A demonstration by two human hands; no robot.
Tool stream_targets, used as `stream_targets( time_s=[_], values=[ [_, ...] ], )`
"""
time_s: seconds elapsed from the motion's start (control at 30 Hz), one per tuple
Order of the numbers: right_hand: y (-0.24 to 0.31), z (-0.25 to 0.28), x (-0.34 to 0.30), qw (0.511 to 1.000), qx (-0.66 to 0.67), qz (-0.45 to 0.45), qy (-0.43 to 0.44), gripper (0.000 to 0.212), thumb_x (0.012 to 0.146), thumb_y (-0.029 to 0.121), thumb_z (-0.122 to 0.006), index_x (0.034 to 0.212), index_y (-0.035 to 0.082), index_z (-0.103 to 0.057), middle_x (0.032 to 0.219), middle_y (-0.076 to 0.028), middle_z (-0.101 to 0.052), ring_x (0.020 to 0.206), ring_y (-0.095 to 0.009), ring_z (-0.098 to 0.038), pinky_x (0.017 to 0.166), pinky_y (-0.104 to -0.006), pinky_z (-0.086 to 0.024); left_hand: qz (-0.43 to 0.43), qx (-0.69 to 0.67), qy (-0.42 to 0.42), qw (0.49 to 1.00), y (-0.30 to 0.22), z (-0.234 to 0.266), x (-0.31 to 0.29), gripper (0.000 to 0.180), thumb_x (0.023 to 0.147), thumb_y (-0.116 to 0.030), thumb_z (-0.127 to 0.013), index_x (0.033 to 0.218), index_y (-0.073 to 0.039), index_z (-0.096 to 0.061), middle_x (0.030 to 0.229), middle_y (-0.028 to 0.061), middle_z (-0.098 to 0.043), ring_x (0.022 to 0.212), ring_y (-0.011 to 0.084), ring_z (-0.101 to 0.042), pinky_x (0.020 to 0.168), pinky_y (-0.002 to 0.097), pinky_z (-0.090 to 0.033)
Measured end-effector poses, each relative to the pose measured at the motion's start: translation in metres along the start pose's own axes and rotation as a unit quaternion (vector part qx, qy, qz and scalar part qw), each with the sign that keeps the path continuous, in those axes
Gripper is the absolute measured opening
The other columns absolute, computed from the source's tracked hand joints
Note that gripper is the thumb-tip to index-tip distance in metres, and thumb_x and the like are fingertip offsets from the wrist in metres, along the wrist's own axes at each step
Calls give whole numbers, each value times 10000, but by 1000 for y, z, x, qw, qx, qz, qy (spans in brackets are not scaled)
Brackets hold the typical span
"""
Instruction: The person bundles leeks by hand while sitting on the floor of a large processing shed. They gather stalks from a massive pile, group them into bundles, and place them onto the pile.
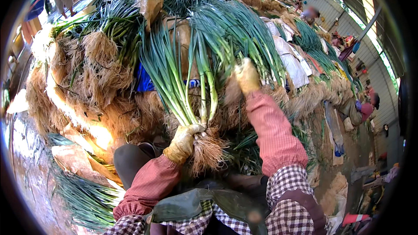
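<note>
A fanned bunch of green onions (185, 89) stands upright in front of me, long green leaves up and pale stems below. My left hand (180, 142), in a yellowish glove, is closed around the stem bases, with the bushy brown roots (208, 150) hanging beside it. Farther right and higher, my gloved right hand (247, 77) is closed at the edge of the heap. Smeared green stalks and a blurred brown root tuft (233, 91) show beside its fist; they look like green onions in its grip, though motion hides the fingertips.
Heaped green onions (244, 26) stretch across the front, roots facing me. Brown root masses (96, 74) hang at the left, beside a blue sheet (145, 79). More onions (87, 200) lie low at the left by brown paper (80, 161). A person (365, 109) sits at the far right.
</note>
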State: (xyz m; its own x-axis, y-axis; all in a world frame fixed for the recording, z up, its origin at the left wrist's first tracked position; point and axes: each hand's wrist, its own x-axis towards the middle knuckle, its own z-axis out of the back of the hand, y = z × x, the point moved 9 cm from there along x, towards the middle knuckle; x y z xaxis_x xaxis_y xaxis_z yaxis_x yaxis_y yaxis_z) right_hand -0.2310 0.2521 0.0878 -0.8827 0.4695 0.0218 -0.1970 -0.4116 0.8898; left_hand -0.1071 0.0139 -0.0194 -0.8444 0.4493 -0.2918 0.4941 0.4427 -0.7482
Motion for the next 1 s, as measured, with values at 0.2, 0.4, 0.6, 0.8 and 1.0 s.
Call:
stream_targets(
  time_s=[0.2, 0.4, 0.6, 0.8, 1.0],
  values=[
    [18, -57, -62, 964, -180, 90, 176, 694, 802, 488, -572, 1231, -23, -381, 1087, -214, -518, 988, -270, -531, 769, -340, -486, 2, 45, -53, 998, -4, 4, -5, 96, 734, -71, -573, 784, 0, -614, 601, 62, -585, 464, 115, -493, 440, 205, -370],
    [-79, -82, -110, 948, 310, -69, 18, 431, 903, 430, -444, 779, 40, -579, 568, -11, -542, 418, -105, -465, 390, -223, -370, 14, 41, -101, 994, 8, 5, -1, 64, 710, -52, -588, 743, -1, -607, 600, 63, -583, 463, 126, -498, 446, 211, -377],
    [-105, -131, -121, 912, 319, -16, 259, 242, 872, 234, -520, 810, 15, -602, 678, -80, -601, 560, -175, -563, 440, -268, -425, 14, 29, -131, 991, 8, 6, -1, 60, 702, -44, -601, 739, 2, -605, 598, 67, -581, 444, 121, -478, 431, 206, -363],
    [-185, -136, -134, 927, 113, -99, 344, 282, 855, 272, -512, 949, 17, -587, 791, -138, -619, 702, -256, -608, 589, -350, -478, -1, 38, -102, 994, 4, -5, 1, 69, 720, -38, -602, 772, 4, -614, 602, 53, -581, 456, 104, -483, 437, 199, -371],
    [-91, -79, -129, 804, -524, 135, 244, 329, 800, 344, -572, 922, 41, -611, 835, -142, -618, 792, -267, -611, 687, -333, -483, -39, -49, -95, 994, -17, 19, -2, 109, 734, -32, -594, 829, 14, -618, 625, 40, -582, 485, 88, -487, 442, 184, -347]
  ],
)
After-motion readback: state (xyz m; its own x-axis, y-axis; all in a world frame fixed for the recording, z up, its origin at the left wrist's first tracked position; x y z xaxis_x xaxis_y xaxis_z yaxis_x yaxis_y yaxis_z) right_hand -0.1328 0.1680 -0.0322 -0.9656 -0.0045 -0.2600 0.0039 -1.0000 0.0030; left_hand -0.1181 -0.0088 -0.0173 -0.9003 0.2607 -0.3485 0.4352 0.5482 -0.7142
